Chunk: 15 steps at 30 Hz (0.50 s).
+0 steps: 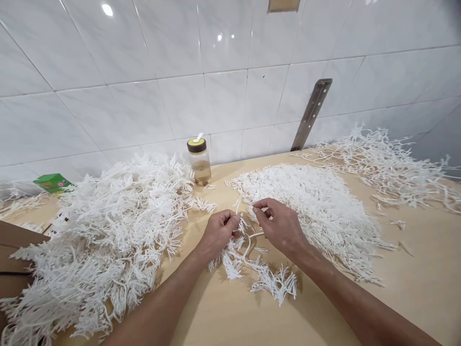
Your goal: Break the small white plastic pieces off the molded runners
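My left hand [222,231] is closed in a pinch on a white branched stem [247,247] that looks like plastic. The stem's tufted twigs hang below the hand and lie over the table. To its right, my right hand [278,223] is also closed, thumb against forefinger. Whatever is between those fingertips is too small to make out. They are at the left edge of a flat pile of small white sprigs [302,202]. Beneath the hands, a tufted end [279,284] of the stem spreads toward the table's front.
A big heap of tufted white branches [118,230] covers the left side. Bare white stems [392,161] lie back right. A jar with a dark lid [200,163] stands near the tiled wall, a green box [52,182] far left. A metal strip [311,115] leans on the wall.
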{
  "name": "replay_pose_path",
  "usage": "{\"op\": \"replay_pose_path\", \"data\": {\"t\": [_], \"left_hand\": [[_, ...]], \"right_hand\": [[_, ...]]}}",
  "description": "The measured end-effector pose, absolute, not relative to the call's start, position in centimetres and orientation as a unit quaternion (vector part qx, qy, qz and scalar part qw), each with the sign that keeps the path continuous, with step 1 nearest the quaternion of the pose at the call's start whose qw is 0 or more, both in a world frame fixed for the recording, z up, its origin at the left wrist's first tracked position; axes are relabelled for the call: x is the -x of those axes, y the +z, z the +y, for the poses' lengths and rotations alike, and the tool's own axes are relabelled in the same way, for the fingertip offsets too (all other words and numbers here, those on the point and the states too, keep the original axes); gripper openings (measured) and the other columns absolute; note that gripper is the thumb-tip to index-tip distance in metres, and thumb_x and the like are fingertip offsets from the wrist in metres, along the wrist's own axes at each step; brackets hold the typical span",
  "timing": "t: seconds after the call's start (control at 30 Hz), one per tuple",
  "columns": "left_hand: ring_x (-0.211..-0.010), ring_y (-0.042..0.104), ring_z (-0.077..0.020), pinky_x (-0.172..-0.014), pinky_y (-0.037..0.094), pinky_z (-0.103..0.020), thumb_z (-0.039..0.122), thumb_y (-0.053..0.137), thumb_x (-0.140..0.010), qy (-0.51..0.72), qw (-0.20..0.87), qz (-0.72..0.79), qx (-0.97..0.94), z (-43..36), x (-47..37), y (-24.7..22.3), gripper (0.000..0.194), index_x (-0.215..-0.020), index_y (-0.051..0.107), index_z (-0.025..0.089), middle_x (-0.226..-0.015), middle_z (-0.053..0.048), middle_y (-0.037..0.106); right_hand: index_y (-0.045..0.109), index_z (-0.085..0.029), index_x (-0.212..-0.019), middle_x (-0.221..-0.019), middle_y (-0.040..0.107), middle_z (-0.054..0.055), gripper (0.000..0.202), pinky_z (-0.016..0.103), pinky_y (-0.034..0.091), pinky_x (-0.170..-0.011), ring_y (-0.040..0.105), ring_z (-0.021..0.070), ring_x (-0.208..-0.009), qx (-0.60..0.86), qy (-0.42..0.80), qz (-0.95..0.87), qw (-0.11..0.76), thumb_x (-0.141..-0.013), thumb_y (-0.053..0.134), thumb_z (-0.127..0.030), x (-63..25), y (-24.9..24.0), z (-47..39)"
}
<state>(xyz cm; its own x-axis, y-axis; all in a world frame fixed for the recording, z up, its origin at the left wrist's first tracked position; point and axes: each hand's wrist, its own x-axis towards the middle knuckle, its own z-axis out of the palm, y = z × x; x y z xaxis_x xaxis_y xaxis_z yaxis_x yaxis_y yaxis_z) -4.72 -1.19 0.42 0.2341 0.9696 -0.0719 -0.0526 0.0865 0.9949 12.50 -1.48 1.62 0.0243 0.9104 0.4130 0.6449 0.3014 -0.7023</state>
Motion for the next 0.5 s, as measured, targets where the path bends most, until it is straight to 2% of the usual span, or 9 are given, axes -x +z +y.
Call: {"op": "replay_pose_path", "data": {"t": [0.13,0.3,0.5], "left_hand": [[-0.051,0.045,-0.0081,-0.049,0.04,-0.02,0.047,0.067,-0.078,0.424,0.574,0.451,-0.536,-1.3,4.8,0.8,0.037,-0.065,0.056,0.014,-0.057,0.003,0.046],[-0.052,0.046,-0.0089,-0.05,0.041,-0.021,0.047,0.068,-0.077,0.425,0.563,0.459,-0.54,-1.3,4.7,0.8,0.036,-0.065,0.059,0.014,-0.058,0.002,0.05],[-0.052,0.044,-0.0088,-0.048,0.039,-0.02,0.043,0.064,-0.078,0.414,0.522,0.483,-0.568,-1.3,4.8,0.5,0.032,-0.064,0.06,0.014,-0.056,0.002,0.049]], "right_hand": [[0.071,-0.019,-0.083,-0.081,0.072,0.004,0.02,0.027,0.047,-0.06,0.062,0.0151,-0.064,0.527,0.153,-0.728,0.41,-0.09,0.055,-0.029,-11.6,1.7,-2.3],[0.074,-0.021,-0.084,-0.08,0.073,0.002,0.016,0.027,0.048,-0.062,0.064,0.0151,-0.066,0.542,0.194,-0.728,0.372,-0.087,0.059,-0.025,-11.1,1.6,-2.5],[0.071,-0.018,-0.085,-0.084,0.072,0.004,0.016,0.03,0.047,-0.07,0.065,0.0172,-0.076,0.519,0.112,-0.76,0.375,-0.089,0.055,-0.018,-10.9,1.0,-2.6]]}}
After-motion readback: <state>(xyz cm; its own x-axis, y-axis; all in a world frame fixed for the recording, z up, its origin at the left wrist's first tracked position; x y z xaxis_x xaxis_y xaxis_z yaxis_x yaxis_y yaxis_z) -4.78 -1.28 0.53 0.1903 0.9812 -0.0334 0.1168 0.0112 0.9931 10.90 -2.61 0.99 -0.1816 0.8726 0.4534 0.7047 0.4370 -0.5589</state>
